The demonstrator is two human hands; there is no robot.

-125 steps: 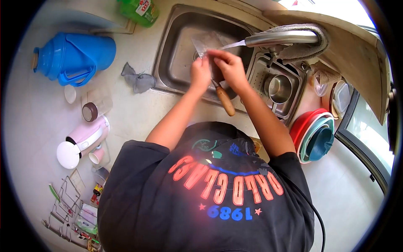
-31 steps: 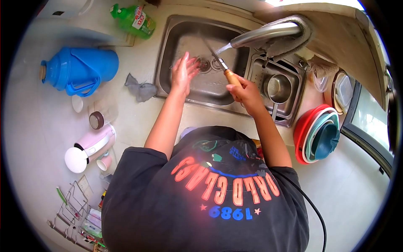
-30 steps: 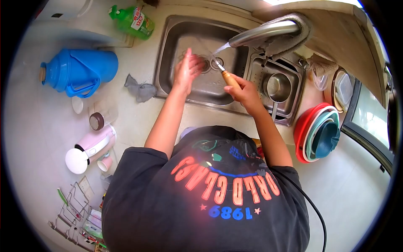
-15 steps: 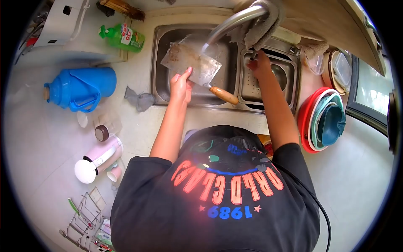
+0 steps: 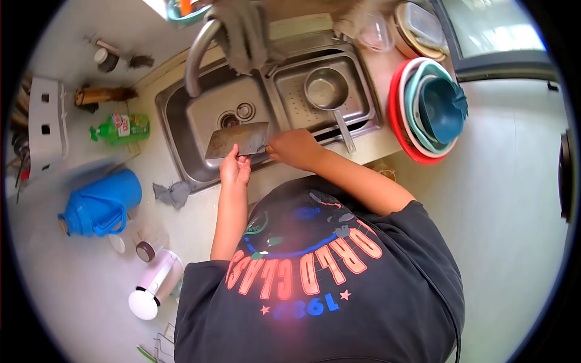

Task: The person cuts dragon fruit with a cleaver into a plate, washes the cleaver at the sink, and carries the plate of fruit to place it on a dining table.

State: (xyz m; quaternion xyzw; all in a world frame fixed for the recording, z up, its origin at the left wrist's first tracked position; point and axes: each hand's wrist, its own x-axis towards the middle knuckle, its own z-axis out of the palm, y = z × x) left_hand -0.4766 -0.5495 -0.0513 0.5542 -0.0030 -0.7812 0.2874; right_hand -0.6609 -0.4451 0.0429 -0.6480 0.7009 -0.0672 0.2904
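Cleaver sat at centre frame, held flat over the near edge of the steel sink. Right hand was wrapped shut around the handle end; the handle itself was hidden inside the fist. Left hand pinched the blade's lower edge, thumb and fingers closed on the metal. Blade looked stained or wet across its face.

Faucet arched over the basin at upper centre, a grey cloth draped on it. To the right of the basin, a drain tray carried a small steel saucepan. Stacked plastic bowls stood at right. Green dish-soap bottle and blue thermos jug lay on the table at left, with a crumpled grey rag between jug and sink.

Risk, as I judged it: bare fingers on a wet blade near the cutting edge. A slip of either hold could draw the edge across the left fingers, or drop the cleaver against the sink rim.
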